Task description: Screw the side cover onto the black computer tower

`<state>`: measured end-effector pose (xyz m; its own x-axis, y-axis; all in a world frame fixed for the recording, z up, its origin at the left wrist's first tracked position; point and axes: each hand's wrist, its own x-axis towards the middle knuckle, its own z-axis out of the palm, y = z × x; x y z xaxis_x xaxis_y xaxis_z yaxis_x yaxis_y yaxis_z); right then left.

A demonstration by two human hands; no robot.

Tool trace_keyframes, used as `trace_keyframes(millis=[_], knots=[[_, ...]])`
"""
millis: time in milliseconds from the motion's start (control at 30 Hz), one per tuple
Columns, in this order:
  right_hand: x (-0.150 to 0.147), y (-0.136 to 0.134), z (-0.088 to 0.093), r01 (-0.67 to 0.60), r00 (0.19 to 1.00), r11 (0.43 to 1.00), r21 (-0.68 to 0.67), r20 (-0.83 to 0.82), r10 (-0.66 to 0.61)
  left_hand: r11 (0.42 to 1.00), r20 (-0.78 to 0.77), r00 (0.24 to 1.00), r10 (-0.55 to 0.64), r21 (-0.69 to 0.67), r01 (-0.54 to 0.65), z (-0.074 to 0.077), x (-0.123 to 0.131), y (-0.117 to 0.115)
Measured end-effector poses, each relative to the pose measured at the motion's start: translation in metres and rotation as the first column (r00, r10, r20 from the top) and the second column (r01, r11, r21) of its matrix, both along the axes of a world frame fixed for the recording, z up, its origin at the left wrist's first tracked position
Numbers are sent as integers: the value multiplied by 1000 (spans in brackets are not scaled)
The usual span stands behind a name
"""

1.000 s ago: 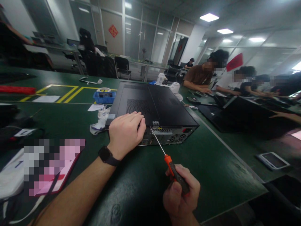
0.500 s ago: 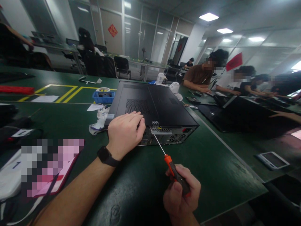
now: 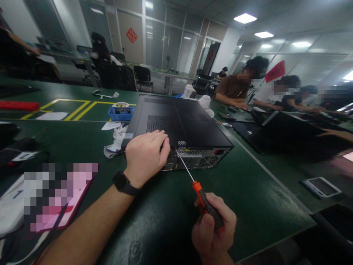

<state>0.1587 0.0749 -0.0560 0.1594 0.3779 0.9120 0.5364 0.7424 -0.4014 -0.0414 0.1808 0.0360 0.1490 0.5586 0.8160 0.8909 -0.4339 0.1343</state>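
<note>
A black desktop computer case (image 3: pixel 197 121) lies flat on the green table, its rear panel with a fan grille (image 3: pixel 208 161) facing me. My left hand (image 3: pixel 147 151) rests on the case's near edge, fingers stretched over the top cover beside a perforated vent (image 3: pixel 159 123). In my right hand (image 3: pixel 213 228) is a screwdriver (image 3: pixel 202 198) with an orange and dark handle, the fingers wrapped round it. Its thin shaft slants up and left, and the tip meets the rear edge of the case near the cover seam. Whatever the tip touches is too small to make out.
Left of the case are a blue parts tray (image 3: pixel 121 114) and a crumpled white glove-like item (image 3: pixel 117 140). A pink pouch (image 3: pixel 79 202) lies at lower left. White bottles (image 3: pixel 188 91) stand behind the case. A small grey-framed device (image 3: pixel 321 187) lies at right; other people work beyond.
Almost nothing differs. Both hands and the screwdriver hold the same position against the case; the view has shifted very slightly.
</note>
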Motion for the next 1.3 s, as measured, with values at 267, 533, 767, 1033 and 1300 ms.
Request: trace_keyframes(millis=[267, 533, 767, 1033, 1300], knots=[[0, 1, -1, -33, 999, 999, -6, -5, 33, 1000, 1, 1000, 0, 16, 0, 0, 1, 0], [-1, 2, 0, -34, 999, 999, 16, -23, 35, 1000, 7, 1000, -2, -8, 3, -1, -1, 0], [0, 1, -1, -32, 999, 999, 1, -17, 32, 1000, 7, 1000, -3, -1, 3, 0, 0, 0], [2, 0, -3, -11, 1000, 1000, -6, -6, 11, 1000, -5, 1000, 7, -20, -7, -1, -1, 0], [-1, 1, 1, -33, 999, 999, -6, -12, 33, 1000, -10, 1000, 11, -3, -11, 0, 0, 0]])
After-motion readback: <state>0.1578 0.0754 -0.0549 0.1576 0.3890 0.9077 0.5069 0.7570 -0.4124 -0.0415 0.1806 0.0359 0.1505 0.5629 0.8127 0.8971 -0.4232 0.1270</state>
